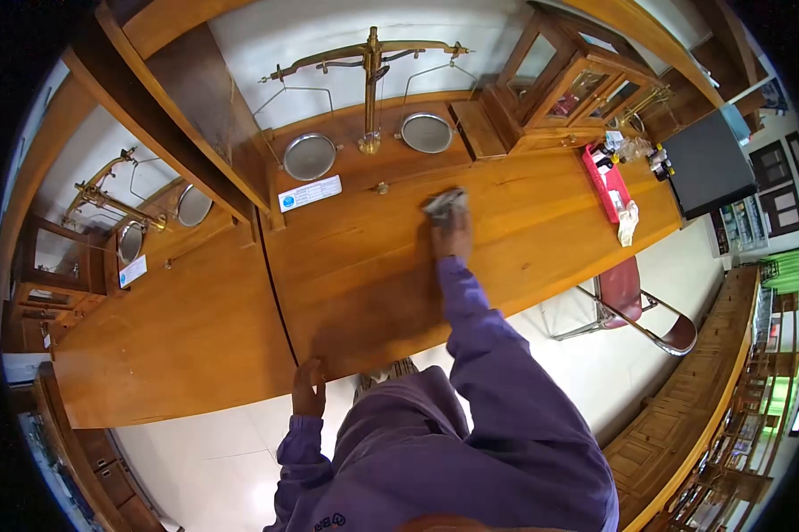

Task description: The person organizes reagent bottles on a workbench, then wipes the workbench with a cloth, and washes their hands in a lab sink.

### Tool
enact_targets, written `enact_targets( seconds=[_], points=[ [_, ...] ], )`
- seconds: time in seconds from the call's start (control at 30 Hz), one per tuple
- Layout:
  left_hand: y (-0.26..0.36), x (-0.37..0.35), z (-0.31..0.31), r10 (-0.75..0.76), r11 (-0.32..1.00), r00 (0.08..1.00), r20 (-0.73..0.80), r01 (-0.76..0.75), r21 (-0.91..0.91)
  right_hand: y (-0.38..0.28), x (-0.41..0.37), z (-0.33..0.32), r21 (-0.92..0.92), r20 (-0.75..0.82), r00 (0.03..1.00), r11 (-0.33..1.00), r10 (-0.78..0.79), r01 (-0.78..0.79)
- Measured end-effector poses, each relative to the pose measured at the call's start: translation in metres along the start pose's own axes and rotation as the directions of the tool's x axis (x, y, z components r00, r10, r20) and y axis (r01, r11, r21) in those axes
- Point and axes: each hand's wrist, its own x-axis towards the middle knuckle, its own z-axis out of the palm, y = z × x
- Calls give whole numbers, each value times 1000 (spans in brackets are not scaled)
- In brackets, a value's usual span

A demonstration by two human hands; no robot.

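Note:
My right hand is closed on a crumpled grey cloth, pressed against the wooden table in front of the balance. At the table's front edge, my left hand rests with thumb and fingers apart, holding nothing. Behind the cloth stands a brass balance scale with two hanging metal pans, the left pan and the right pan. A white label card stands left of the cloth, near a small knob.
A glazed wooden cabinet stands back right. Farther right are a pink tray with small items and a black box. A second balance stands left. A folding chair is on the floor beyond the table's front edge.

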Motion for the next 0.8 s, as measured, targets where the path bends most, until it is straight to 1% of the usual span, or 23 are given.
enact_targets(
  seconds=[0.07,0.1,0.13,0.17,0.2,0.27,0.33,0.37,0.43,0.47,0.5,0.53,0.6,0.63,0.67,0.7,0.73,0.77,0.8],
  points=[
    [-1,0,-3,-24,999,1000,13,25,-35,-27,-28,39,-2,87,983,987,-161,162],
    [4,1,-7,-30,997,1000,9,30,-70,-48,-51,46,6,145,947,957,-287,289],
    [11,7,-13,-32,994,999,5,32,-104,-76,-77,43,8,372,910,981,-182,193],
    [17,13,-18,-30,990,1000,-2,29,-137,-100,-104,48,95,421,883,978,-208,185],
    [20,16,-23,-10,993,1000,-1,10,-118,-126,-129,50,180,468,852,969,-233,166],
    [22,20,-33,36,997,999,4,-36,-73,-173,-172,36,167,470,796,924,-382,344],
    [20,22,-45,31,998,999,23,-30,-49,-195,-201,19,176,501,750,899,-432,400],
    [18,22,-49,29,999,999,35,-27,-42,-194,-211,11,194,505,744,898,-437,396],
    [-10,14,-44,12,997,998,62,-7,-75,-173,-225,-7,220,520,728,894,-447,391],
    [-21,12,-41,-1,995,997,74,8,-95,-160,-221,-18,89,581,731,921,-358,380],
    [-25,14,-41,101,994,992,72,-98,-38,-144,-211,-32,-42,629,732,928,-263,370],
    [-27,15,-39,87,996,991,101,-85,-19,-126,-198,-47,-170,664,729,916,-166,364],
    [-30,14,-34,43,998,987,154,-49,31,-53,-169,-73,-379,430,896,878,-112,292],
    [-22,14,-36,-29,1000,984,175,28,7,-13,-153,-80,-466,294,951,854,-97,231],
    [-7,15,-38,-99,994,976,196,104,-16,9,-134,-79,-541,149,985,826,-90,157],
    [3,19,-36,-165,983,962,219,178,-40,20,-112,-74,-466,66,997,882,-44,70],
    [-2,18,-26,-39,999,980,193,34,29,30,-91,-73,-383,-14,1000,923,15,-19],
    [-17,13,-11,94,989,979,178,-113,100,40,-78,-75,-292,-91,992,951,83,-106],
    [-24,16,4,225,952,960,169,-253,170,30,-66,-73,-247,-81,994,965,73,-91]
  ],
)
